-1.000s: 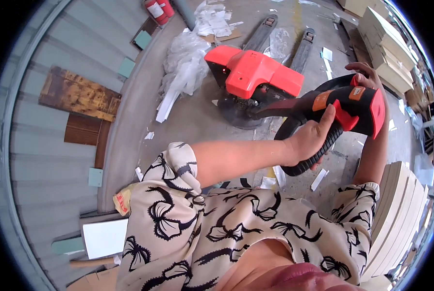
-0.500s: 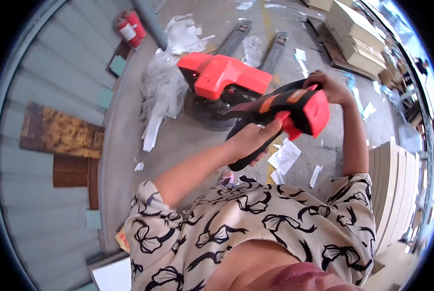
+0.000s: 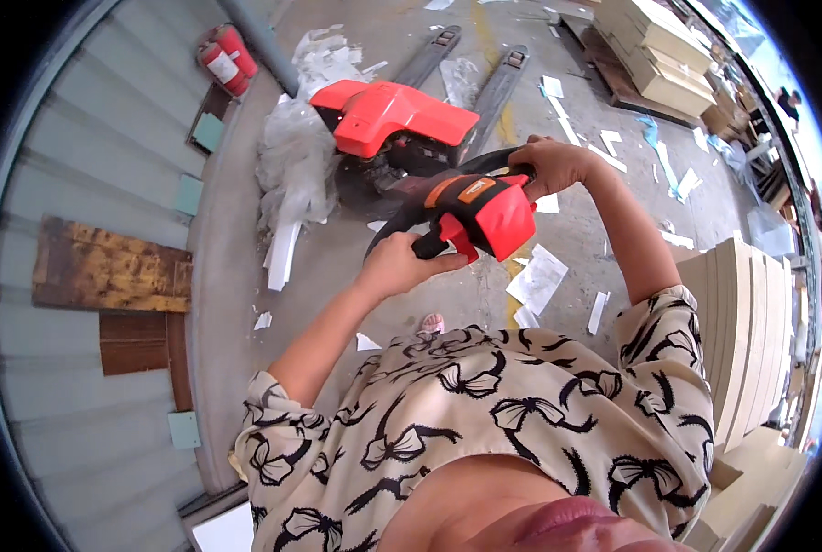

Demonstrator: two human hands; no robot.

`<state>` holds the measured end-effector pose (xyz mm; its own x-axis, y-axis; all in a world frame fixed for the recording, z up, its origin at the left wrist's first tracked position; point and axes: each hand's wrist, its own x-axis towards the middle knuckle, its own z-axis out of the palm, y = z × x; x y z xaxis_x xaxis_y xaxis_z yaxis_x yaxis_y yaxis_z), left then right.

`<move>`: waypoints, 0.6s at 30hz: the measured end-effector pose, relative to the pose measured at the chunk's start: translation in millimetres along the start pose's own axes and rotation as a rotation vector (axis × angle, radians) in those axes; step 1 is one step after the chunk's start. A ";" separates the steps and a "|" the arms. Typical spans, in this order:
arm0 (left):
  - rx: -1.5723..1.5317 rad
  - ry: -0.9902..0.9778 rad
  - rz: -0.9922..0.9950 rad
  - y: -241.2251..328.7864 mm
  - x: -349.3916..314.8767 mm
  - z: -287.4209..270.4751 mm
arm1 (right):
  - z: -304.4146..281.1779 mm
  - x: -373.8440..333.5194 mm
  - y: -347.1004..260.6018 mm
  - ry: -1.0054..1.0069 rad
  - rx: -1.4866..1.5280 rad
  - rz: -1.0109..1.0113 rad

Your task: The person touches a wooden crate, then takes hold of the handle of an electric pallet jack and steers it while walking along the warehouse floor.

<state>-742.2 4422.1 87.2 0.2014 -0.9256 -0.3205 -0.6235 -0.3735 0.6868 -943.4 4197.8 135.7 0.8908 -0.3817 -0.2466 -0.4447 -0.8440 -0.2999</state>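
Observation:
In front of me stands a red electric pallet truck (image 3: 402, 115), its two dark forks (image 3: 498, 97) pointing away over the floor. Its control handle (image 3: 471, 202), black with a red end and orange labels, leans toward me. The left grip is in my left hand (image 3: 400, 267), whose fingers wrap round it with the thumb stretched toward the red part. On the opposite side, my right hand (image 3: 553, 167) is closed round the right grip. The tiller's lower shaft is partly hidden behind the handle head.
Crumpled clear plastic film (image 3: 296, 161) lies left of the truck, by a grey corrugated wall (image 3: 89, 175). Two red fire extinguishers (image 3: 227, 63) stand there. Paper scraps (image 3: 537, 281) litter the floor. Stacked pale boards (image 3: 737, 322) rise at right; a loaded pallet (image 3: 604, 69) sits at far right.
The handle has swung left, with both hands still on it. My left hand has moved left and my right hand left too. The truck body appears slightly farther left and up.

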 end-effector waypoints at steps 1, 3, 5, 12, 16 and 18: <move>0.058 0.019 0.026 -3.6 0.1 -8.9 | -1.4 5.2 -8.8 0.034 -0.039 -0.013; 0.103 0.039 0.046 -10.3 -1.8 -18.6 | 1.5 13.8 -14.2 0.070 -0.072 -0.071; 0.113 0.042 0.053 -17.7 -3.1 -19.3 | 6.0 17.7 -13.5 0.113 -0.089 -0.118; 0.182 -0.033 0.028 -20.8 -17.4 1.8 | 50.0 3.8 -1.5 0.160 -0.047 -0.105; 0.259 -0.061 0.009 -25.4 -29.8 20.9 | 70.7 -12.9 -10.5 0.201 -0.046 -0.075; 0.274 0.014 0.017 -37.2 -35.8 31.7 | 85.8 -18.2 -12.3 0.230 -0.031 -0.133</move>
<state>-750.2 4471.1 52.5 0.1981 -0.9331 -0.3003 -0.8075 -0.3290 0.4895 -962.1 4247.5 64.9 0.9407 -0.3392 0.0104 -0.3222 -0.9024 -0.2860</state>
